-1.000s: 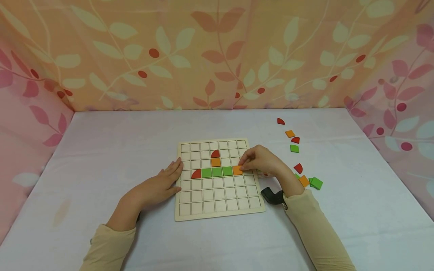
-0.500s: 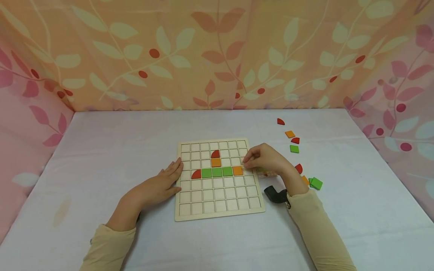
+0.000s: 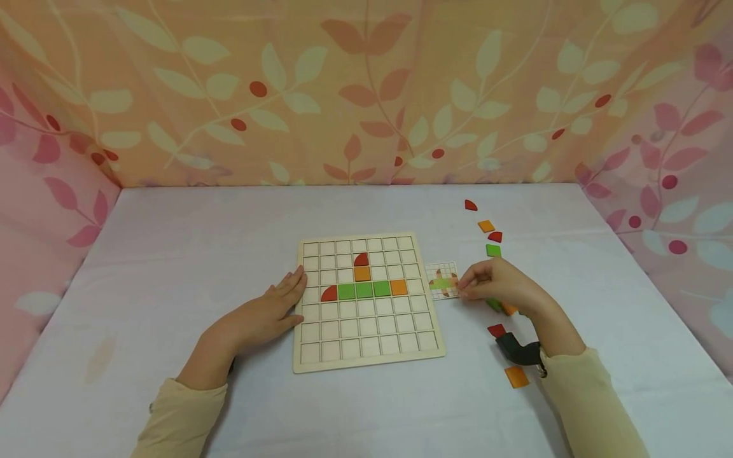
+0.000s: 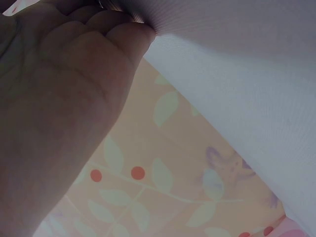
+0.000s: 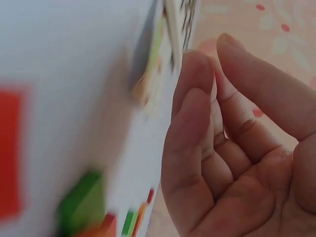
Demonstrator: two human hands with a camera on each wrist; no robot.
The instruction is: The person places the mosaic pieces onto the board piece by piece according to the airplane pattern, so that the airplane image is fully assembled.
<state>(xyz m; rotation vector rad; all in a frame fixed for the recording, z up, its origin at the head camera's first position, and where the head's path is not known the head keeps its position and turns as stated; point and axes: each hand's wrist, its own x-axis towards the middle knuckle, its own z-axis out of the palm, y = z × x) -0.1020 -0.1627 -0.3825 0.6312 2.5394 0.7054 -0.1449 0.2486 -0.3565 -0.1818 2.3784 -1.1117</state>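
My left hand (image 3: 258, 318) rests on the left edge of the pale wooden grid board (image 3: 371, 346), its fingers straight. In the left wrist view only the underside of this hand (image 4: 74, 89) and the cloth show. Beside the board's right edge lies a small pattern card (image 3: 441, 270). My right hand (image 3: 506, 286) hovers at the card's right side, fingers loosely bent; in the right wrist view nothing sits between thumb and fingers. On the board are a row with a red quarter-round (image 3: 329, 293), green square tiles (image 3: 364, 290) and an orange square tile (image 3: 398, 287), plus an orange tile (image 3: 363, 273) below a red quarter-round (image 3: 361, 259).
Loose pieces lie right of the card: a red quarter-round (image 3: 471, 205), an orange tile (image 3: 486, 226), a green tile (image 3: 494, 250) and others partly under the right hand. Nearer the front are a red piece (image 3: 496, 331) and an orange tile (image 3: 516, 376). Patterned cloth walls (image 3: 366, 95) enclose the table.
My right hand has let go of the orange tile at the row's right end and moved right, off the board. The card and front loose pieces have come into sight. The left hand stays put.
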